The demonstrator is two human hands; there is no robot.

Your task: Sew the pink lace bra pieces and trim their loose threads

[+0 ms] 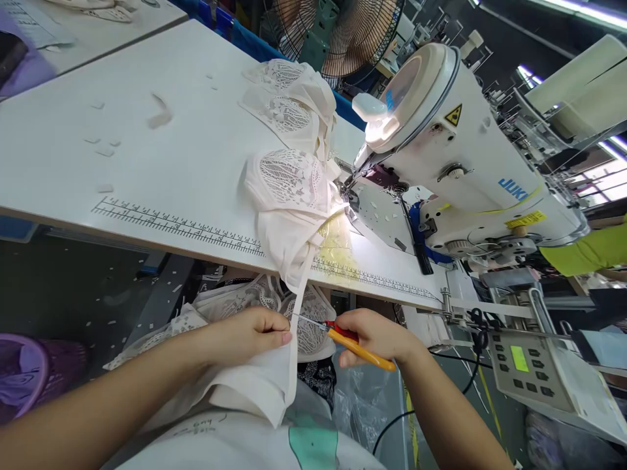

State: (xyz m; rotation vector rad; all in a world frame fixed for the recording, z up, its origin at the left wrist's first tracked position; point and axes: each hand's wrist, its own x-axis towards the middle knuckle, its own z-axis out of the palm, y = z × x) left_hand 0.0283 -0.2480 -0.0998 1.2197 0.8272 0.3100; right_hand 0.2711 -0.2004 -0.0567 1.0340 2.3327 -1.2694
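My left hand [252, 334] pinches the edge of a white bra [259, 382] over my lap, where a narrow white strip runs up to the table. In my right hand [369, 333] is a pair of scissors [360, 349] with orange and red handles. The scissor tips point left and meet the strip beside my left fingertips; whether they cut into it I cannot tell. Joined to the strip, white lace bra cups [291, 183] lie on the table by the sewing machine's needle. More lace pieces [313, 320] hang below the table edge.
A white sewing machine [470, 150] stands at the right, with a control panel [526, 369] below it. A printed ruler [181, 225] runs along the table's front edge. Small fabric scraps [159, 114] dot the table [206, 150]. Behind is a fan [337, 32]; a purple basket [46, 372] sits lower left.
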